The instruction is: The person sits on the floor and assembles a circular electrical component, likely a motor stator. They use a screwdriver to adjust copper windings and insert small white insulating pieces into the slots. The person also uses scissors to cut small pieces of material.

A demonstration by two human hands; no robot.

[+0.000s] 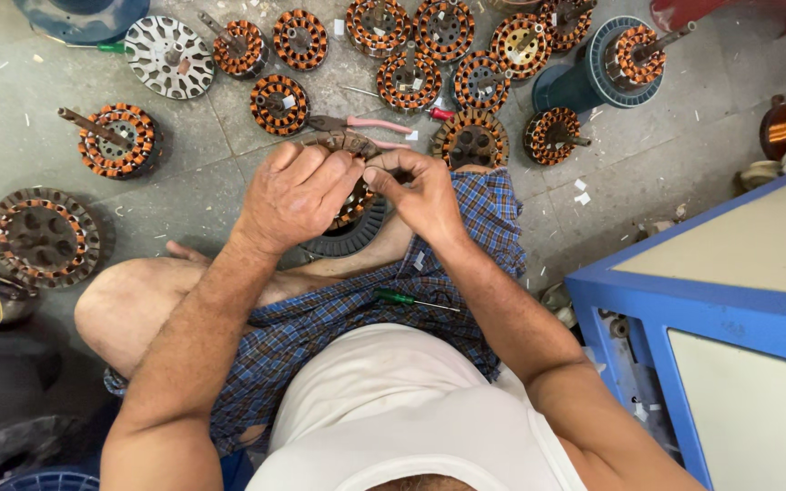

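Both hands closed on one wound stator (349,223) propped on the crossed leg, tilted up, likely so the coils face the person; left hand (295,195) grips its top edge, right hand (422,193) pinches at the winding beside it. Fingers hide the worked spot, any wire there too fine to see; green screwdriver (411,299) rests on checked shorts (338,318)
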